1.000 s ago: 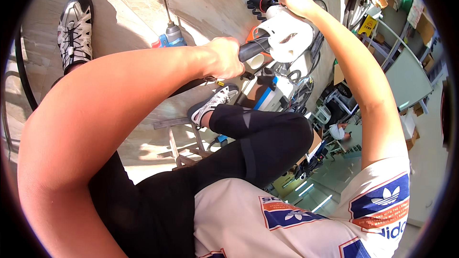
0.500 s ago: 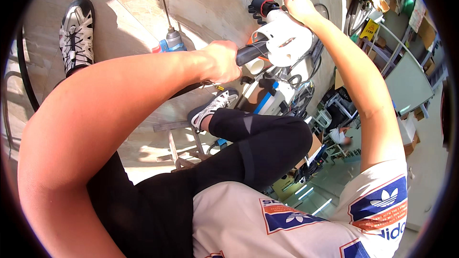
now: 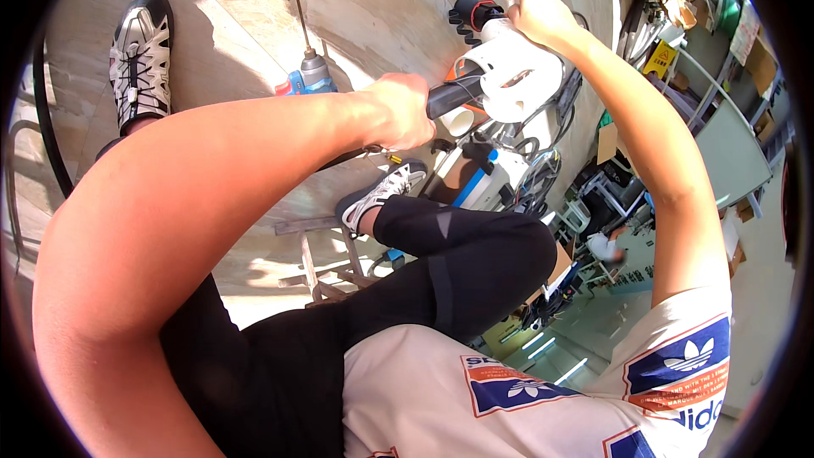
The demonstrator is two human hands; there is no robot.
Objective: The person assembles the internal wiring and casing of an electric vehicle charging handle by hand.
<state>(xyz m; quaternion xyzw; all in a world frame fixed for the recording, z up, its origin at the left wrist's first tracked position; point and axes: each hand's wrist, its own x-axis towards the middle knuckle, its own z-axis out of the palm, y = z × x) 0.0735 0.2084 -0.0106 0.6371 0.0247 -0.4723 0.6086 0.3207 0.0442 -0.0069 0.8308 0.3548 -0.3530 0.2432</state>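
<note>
My left hand is closed around a black bar-like handle, and a dark cable shows below the wrist. The handle runs up to a white plastic pipe-like piece with rounded cutouts, held out above the floor. My right hand is bent over the upper end of this white piece, its fingers closed and partly hidden. Beside that end is a black ribbed part with a red ring. Something orange sits behind the handle, mostly covered. How the white piece and the handle join cannot be made out.
A blue and grey drill with a long bit lies on the tiled floor. Near my foot are a wooden stool, a white box with a blue strip and tangled cables. Shelves of clutter and another person are farther right.
The whole view has shifted slightly. Both hands keep the same hold, and the white piece stays in about the same place between them.
</note>
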